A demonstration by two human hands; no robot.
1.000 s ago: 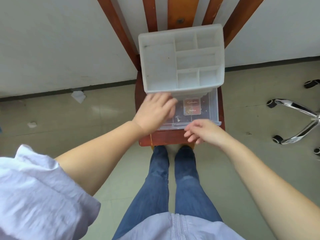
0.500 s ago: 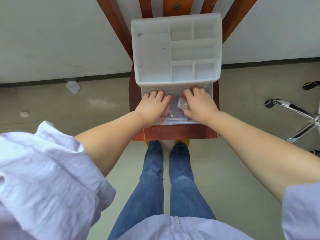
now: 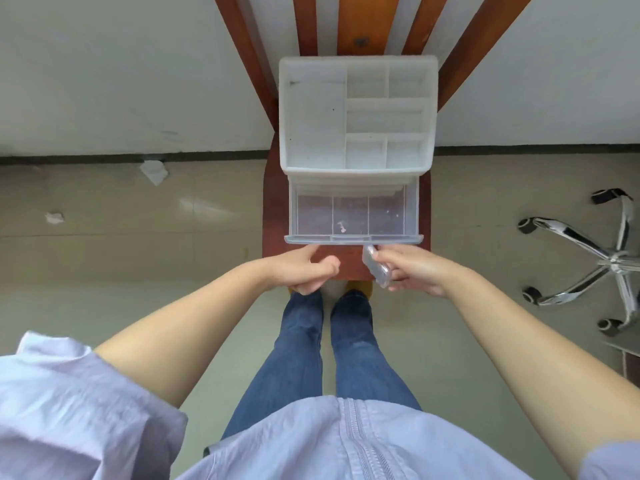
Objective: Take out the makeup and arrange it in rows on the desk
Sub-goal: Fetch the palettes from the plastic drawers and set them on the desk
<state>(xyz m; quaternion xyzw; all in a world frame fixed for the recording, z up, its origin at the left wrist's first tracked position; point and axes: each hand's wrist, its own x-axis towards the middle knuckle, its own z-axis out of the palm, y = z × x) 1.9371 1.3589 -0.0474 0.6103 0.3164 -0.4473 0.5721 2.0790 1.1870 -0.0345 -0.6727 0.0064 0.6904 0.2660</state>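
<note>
A white makeup organizer (image 3: pixel 286 119) with bare top compartments stands on a red-brown wooden chair (image 3: pixel 273 206). Its clear drawer (image 3: pixel 353 239) is pulled out toward me and shows only small specks on its floor. In front of the drawer, my right hand (image 3: pixel 417 271) grips a clear flat makeup case (image 3: pixel 375 271), seen edge-on. Left of it, over the seat's front edge, hovers my left hand (image 3: pixel 304 270) with its fingers curled under and the thumb on top. Nothing shows in its grip; the palm is hidden.
The chair's slatted back (image 3: pixel 360 26) leans against a white wall. A chrome office-chair base (image 3: pixel 606 261) with castors stands on the floor at the right. Two crumpled paper scraps (image 3: pixel 154 172) lie on the floor at the left. My legs stand right below the seat.
Both hands have pulled back out of the drawer toward me. My right hand has lifted out the clear case. The drawer's middle compartment, which held orange compacts, now shows none.
</note>
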